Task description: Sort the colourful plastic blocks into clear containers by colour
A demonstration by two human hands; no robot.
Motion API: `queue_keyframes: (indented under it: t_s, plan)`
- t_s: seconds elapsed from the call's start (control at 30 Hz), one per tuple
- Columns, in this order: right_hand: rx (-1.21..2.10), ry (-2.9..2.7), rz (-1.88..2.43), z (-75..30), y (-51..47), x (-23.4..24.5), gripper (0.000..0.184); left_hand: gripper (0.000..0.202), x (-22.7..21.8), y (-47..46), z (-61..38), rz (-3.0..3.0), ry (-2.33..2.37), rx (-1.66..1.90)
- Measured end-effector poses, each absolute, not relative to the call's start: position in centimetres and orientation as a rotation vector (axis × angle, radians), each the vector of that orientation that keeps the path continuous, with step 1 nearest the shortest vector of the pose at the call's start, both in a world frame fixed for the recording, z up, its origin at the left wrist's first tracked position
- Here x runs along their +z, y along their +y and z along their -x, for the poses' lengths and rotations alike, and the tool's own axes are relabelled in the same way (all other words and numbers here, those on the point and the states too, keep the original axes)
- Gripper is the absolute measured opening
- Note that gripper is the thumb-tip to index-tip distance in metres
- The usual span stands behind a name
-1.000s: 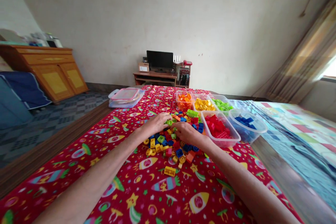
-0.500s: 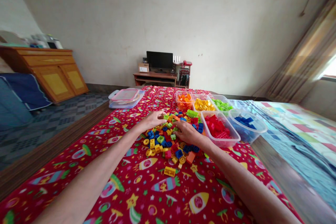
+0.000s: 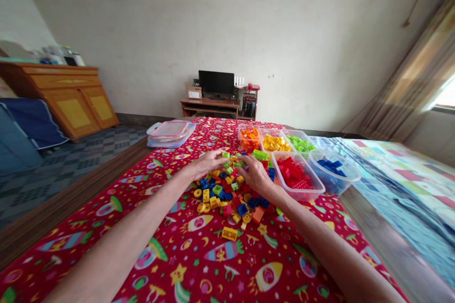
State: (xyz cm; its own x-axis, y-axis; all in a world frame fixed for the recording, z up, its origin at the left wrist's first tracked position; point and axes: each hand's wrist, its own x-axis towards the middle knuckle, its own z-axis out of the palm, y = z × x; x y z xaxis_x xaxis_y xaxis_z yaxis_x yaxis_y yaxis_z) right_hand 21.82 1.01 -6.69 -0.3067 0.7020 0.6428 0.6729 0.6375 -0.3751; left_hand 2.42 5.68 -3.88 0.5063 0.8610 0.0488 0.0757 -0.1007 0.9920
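Loose toy bricks in several colours lie in a pile [image 3: 227,195] on the red patterned cloth. At the pile's far left edge, my left hand [image 3: 209,163] has its fingers closed on a light green toy brick [image 3: 225,155]. Across from it, my right hand [image 3: 256,174] is over the pile, thumb and index finger bent around another green toy brick [image 3: 238,164]. Both hands hide part of the pile beneath them. Nearer to me, a yellow brick [image 3: 229,233] lies apart on the cloth.
Right of the pile stand clear tubs of sorted bricks: orange [image 3: 249,146], yellow [image 3: 275,143], green [image 3: 300,144], red [image 3: 298,192] and a round blue one [image 3: 337,187]. Stacked lids [image 3: 170,135] lie at the far left. A bed [image 3: 401,175] adjoins the table's right side.
My right hand has shifted slightly away from me and to the right, and its fingers now meet a green brick. My left hand has moved slightly, still at the green brick.
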Motion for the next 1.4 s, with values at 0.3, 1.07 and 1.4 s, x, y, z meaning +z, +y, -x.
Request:
queue_keyframes:
  t_s: [0.3,1.07,1.4]
  plan:
    - [0.169,-2.163,1.083,-20.7,0.0,-6.7,0.052,0.047,-3.7,4.8,-3.8,-1.803,0.828,0.659]
    - [-0.138,-1.848,1.532,-28.4,1.5,-0.8,0.036,0.052,-3.6,7.9,-1.4,-1.931,1.086,1.082]
    - [-0.275,-1.657,1.955,-40.0,8.6,2.6,0.03,0.045,-7.9,9.7,1.1,-2.185,1.454,1.014]
